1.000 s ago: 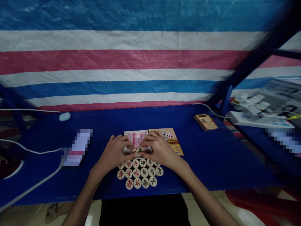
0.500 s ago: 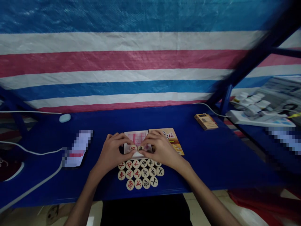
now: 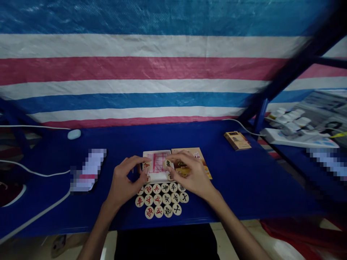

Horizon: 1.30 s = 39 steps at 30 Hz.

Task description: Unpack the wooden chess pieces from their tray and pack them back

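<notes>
My left hand pinches a round piece with a red character at the left side of a white box tray. Between the thumb and fingers of my right hand is a piece with a black character, at the tray's right side. Inside the tray lies a clear wrap over a red-lined sheet. One more piece lies near each lower corner of the tray, partly hidden by my hands. Several red and black pieces stand in rows on the blue table just below it.
A printed box lid adjoins the tray on the right. On the left are a phone, white cables and a small white case. A card box lies at the right, with a power strip beyond it.
My hands have moved apart. The red piece went left and the black piece right, from the tray's middle to its sides. Pieces at the tray's lower corners now show.
</notes>
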Each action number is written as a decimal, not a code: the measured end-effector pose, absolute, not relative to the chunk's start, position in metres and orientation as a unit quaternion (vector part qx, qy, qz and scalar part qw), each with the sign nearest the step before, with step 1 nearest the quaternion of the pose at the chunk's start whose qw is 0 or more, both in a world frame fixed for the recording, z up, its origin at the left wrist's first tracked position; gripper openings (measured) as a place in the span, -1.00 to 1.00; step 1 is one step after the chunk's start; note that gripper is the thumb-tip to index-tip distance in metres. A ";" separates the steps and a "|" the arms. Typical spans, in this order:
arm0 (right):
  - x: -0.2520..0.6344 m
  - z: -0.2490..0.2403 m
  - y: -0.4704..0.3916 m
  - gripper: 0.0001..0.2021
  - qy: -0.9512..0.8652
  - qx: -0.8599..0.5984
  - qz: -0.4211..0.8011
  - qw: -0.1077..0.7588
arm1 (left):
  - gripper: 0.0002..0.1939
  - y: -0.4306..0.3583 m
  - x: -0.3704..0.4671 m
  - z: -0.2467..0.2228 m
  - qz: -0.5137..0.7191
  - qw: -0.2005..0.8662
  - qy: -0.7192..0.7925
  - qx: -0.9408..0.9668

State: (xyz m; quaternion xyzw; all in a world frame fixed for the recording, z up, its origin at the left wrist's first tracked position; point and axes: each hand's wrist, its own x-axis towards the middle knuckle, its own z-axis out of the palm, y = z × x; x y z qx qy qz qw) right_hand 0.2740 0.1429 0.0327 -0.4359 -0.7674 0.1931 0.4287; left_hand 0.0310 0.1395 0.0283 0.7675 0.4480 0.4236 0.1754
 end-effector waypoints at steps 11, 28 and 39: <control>0.275 0.005 0.076 -0.59 -0.771 -0.399 0.144 0.475 | -0.63 0.075 0.036 -0.005 0.489 0.167 0.426 0.743; 0.268 -0.001 0.078 -0.62 -0.774 -0.365 0.166 0.490 | -0.63 0.075 0.045 0.000 0.463 0.159 0.400 0.775; 0.267 -0.001 0.077 -0.60 -0.769 -0.367 0.175 0.493 | -0.64 0.076 0.042 -0.001 0.454 0.185 0.415 0.766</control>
